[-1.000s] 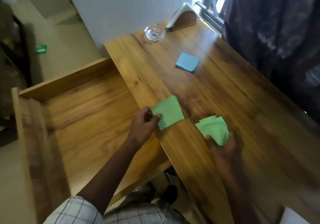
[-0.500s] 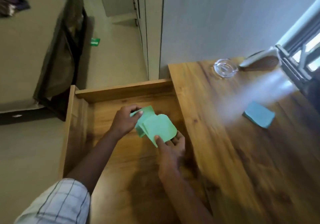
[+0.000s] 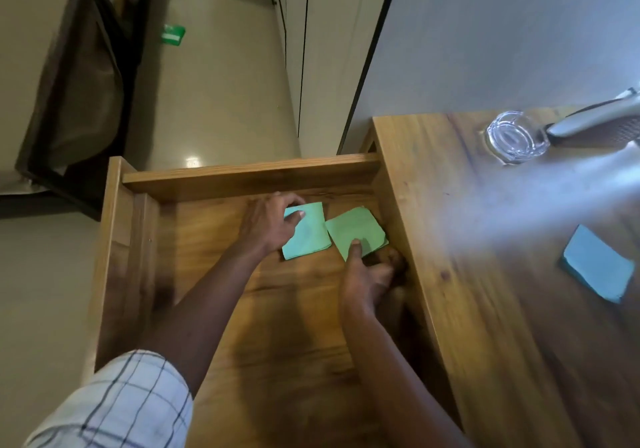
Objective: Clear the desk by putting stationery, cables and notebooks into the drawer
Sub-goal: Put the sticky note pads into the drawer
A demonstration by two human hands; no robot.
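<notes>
Logging what I see: left hand (image 3: 268, 227) pinches first green pad (image 3: 308, 236), right hand (image 3: 363, 276) pinches second green pad (image 3: 356, 227), both in drawer (image 3: 249, 177); blue pad (image 3: 595, 264), well right of fingers (image 3: 355, 248), awaits on desk (image 3: 450, 205)

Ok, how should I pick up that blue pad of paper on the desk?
Probably from above, pinching two opposite side edges. The blue pad lies flat on the desk, touching nothing else, so its sides are free, and its thickness gives fingers an edge to catch.
</notes>
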